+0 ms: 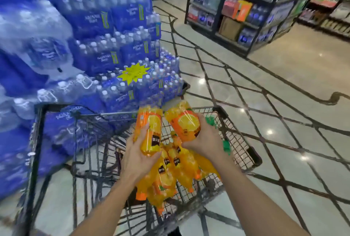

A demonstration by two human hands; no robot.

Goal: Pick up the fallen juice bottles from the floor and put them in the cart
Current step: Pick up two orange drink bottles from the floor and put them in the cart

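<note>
Both my hands are over the black wire cart (244,152), each holding an orange juice bottle. My left hand (138,152) grips one juice bottle (149,129) from below, its length pointing away from me. My right hand (206,137) is wrapped around a second juice bottle (184,120), whose orange-slice label faces up. Below them, several more orange juice bottles (176,175) lie piled in the cart's basket. No bottle shows on the visible floor.
A tall stack of blue shrink-wrapped water bottle packs (106,50) rises right behind and left of the cart, with a yellow star tag (133,73). A dark drinks shelf unit (244,16) stands at the back right. Glossy tiled floor (274,103) stretches to the right.
</note>
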